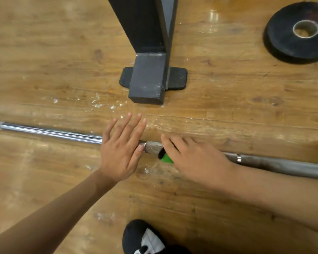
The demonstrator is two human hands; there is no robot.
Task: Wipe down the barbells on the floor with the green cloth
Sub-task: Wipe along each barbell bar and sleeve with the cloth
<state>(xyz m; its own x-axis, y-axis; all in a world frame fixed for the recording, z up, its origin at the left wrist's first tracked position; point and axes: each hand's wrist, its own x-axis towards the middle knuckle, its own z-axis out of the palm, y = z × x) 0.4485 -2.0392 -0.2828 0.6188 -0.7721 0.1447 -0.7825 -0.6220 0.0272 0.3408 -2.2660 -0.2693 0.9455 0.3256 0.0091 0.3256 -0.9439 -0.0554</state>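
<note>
Left hand (pixel 120 153) is lying flat on the barbell (pixel 51 132), holding nothing. Right hand (pixel 195 158) is pressing the green cloth (pixel 166 158) flat. A black post (pixel 147 79) is standing close on the far side.

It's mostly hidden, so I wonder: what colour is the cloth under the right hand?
Bright green; the cloth peeks out beneath the right hand, head view.

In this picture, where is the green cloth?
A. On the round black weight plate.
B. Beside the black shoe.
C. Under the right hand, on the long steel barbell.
C: the green cloth peeks out beneath the right hand on the long steel barbell.
</note>
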